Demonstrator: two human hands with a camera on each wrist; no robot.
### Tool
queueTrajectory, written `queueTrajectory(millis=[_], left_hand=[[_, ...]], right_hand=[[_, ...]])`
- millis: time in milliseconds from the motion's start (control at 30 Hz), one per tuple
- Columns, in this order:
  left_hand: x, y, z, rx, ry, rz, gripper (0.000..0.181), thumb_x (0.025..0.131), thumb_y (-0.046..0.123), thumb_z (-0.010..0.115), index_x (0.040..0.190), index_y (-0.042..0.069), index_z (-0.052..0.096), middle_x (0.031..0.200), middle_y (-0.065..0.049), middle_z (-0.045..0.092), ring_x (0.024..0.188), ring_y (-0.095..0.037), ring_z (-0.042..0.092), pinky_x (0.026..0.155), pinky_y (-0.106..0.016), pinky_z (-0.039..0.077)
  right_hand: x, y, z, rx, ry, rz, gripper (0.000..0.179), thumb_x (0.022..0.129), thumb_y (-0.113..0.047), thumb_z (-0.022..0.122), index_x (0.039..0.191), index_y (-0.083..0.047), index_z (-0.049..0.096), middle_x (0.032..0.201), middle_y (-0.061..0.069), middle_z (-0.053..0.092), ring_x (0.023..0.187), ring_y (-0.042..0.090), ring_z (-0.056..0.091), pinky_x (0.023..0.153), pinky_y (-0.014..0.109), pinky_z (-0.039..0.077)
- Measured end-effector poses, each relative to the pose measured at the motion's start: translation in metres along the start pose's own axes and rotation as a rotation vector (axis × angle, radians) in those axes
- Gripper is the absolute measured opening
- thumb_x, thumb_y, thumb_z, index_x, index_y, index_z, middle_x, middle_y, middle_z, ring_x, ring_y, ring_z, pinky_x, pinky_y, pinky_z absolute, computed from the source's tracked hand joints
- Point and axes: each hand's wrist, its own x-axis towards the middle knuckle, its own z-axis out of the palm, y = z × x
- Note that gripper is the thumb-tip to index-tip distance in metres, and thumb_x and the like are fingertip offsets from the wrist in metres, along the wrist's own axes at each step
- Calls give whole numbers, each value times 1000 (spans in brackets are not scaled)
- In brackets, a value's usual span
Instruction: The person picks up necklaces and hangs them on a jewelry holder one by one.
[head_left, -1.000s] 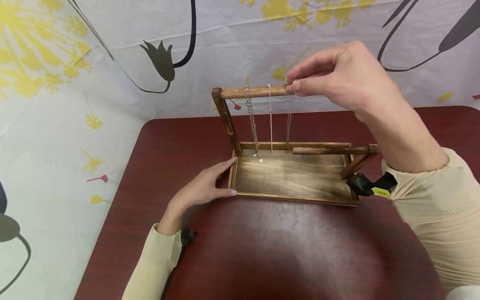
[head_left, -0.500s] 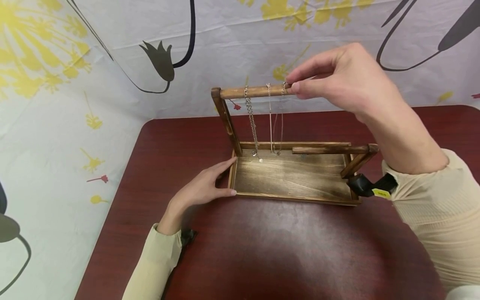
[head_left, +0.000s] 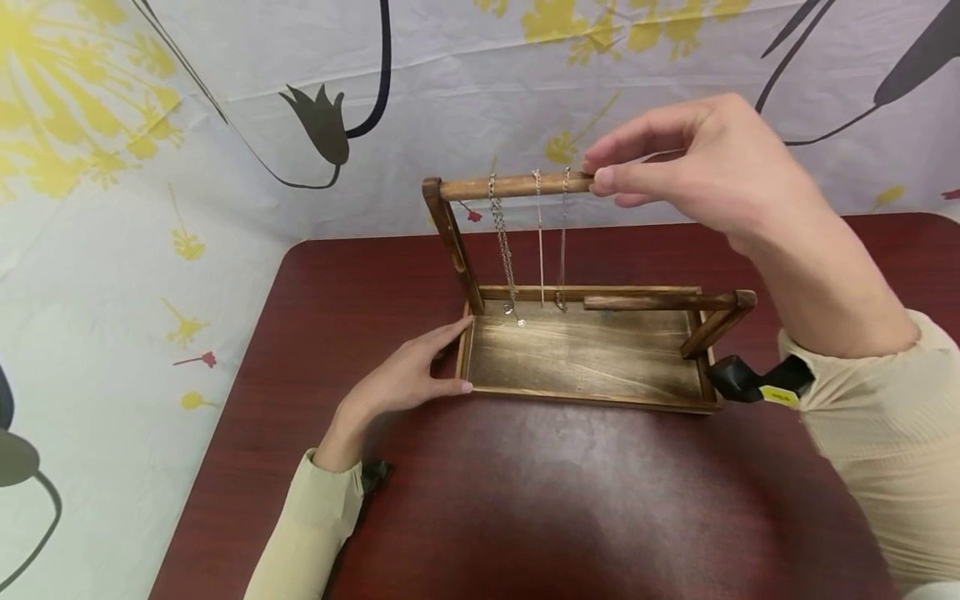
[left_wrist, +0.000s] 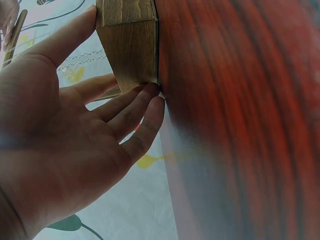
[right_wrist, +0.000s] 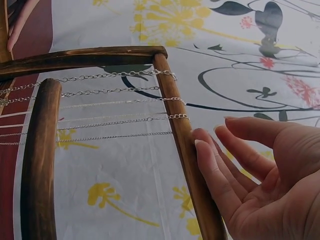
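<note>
A wooden necklace stand has a tray base and two raised bars. My left hand grips the tray's left end, thumb at the front corner and fingers at the side, as the left wrist view also shows. Three silver necklaces hang from the upper bar: a thick chain with small pendants, a thin middle one and a fine chain at right. Beside the bar's free end is my right hand, its fingers loosely bent by the wood and holding no necklace.
The lower bar rises on a post at the tray's right end. The stand sits on a dark red table. Behind hangs a white cloth printed with flowers.
The right-hand necklace has slid left along the upper bar and come to hang still. My right hand has let go of it and drawn back slightly to the right. The left hand stays put.
</note>
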Motion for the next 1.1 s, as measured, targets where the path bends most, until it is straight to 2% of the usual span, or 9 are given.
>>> queueTrajectory(millis=[400, 567, 733, 1100], left_hand=[[-1, -1, -2, 0, 5, 4, 91, 86, 41, 77, 159, 26, 25, 160, 2, 30, 146, -18, 29, 116, -43, 29], [-1, -2, -1, -1, 6, 8, 90, 87, 42, 77, 159, 28, 24, 160, 2, 30, 146, -18, 29, 116, -43, 29], [-1, -1, 0, 1, 4, 28, 89, 87, 40, 77, 159, 25, 27, 160, 1, 31, 146, -18, 29, 116, -43, 29], [1, 2, -2, -1, -4, 36, 88, 88, 40, 76, 159, 24, 27, 160, 1, 31, 146, -19, 29, 116, -44, 29]], right_hand=[[-9, 8, -8, 4, 4, -56, 36, 82, -28, 83, 115, -13, 76, 97, -3, 76, 76, 13, 70, 67, 19, 52], [-12, 12, -10, -3, 3, -50, 36, 82, -28, 84, 114, -13, 76, 92, -3, 76, 76, 12, 70, 64, 19, 53], [-15, 16, -13, -35, -3, -38, 36, 83, -30, 83, 114, -16, 76, 92, -3, 76, 76, 13, 69, 63, 21, 51], [-23, 22, -21, -67, -5, -12, 35, 85, -32, 81, 115, -16, 76, 92, -3, 77, 78, 14, 69, 71, 17, 48]])
